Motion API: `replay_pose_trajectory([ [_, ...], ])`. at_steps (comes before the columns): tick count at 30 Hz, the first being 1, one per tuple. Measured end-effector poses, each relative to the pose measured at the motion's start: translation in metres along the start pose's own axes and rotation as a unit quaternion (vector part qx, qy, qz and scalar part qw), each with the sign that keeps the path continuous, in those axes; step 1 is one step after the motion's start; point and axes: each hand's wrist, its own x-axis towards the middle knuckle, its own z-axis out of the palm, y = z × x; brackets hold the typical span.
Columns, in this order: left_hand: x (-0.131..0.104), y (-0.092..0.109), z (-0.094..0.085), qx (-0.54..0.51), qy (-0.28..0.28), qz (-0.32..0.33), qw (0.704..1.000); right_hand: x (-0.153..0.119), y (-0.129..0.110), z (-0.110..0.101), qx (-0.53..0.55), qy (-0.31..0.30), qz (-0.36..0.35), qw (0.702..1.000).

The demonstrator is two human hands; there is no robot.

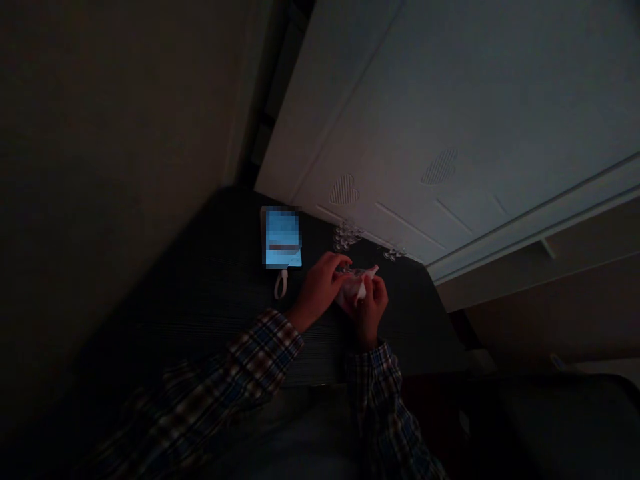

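A small, crumpled, pale pinkish bag (354,287), seemingly thin plastic, is held just above the dark tabletop. My right hand (373,307) pinches its right side, with fingers curled into the edge. From the left, my left hand (323,287) bends its fingers over the bag's upper left edge, near a small shiny spot. Dim light hides what is inside the bag. Beyond the hands lies a heap of small shiny pieces (346,235), and a smaller cluster of similar pieces (394,253) sits to its right. Their exact kind is too dark to make out.
A device with a lit, blurred screen (283,239) stands left of my hands, a pale strap loop (281,285) in front of it. A white panel with heart-shaped carvings (345,190) rises along the back of the dark table (200,293). A wall (125,133) borders the left.
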Motion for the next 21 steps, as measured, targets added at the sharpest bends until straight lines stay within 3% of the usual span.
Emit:
replay_pose_trajectory([
  [5, 0.001, -0.003, 0.001, 0.033, 0.014, -0.043, 0.998, -0.002, -0.001, 0.000, 0.003, 0.002, -0.007, 1.000],
  [12, 0.000, -0.009, 0.004, 0.053, -0.023, -0.081, 0.995, -0.004, -0.003, 0.001, 0.028, 0.006, 0.012, 1.000],
  [18, -0.003, -0.012, 0.009, 0.079, -0.017, -0.033, 0.996, 0.000, -0.001, 0.001, 0.018, 0.015, 0.003, 1.000],
  [21, -0.003, -0.011, 0.008, 0.069, -0.036, -0.026, 0.997, 0.001, 0.001, 0.001, 0.044, 0.016, 0.031, 0.998],
])
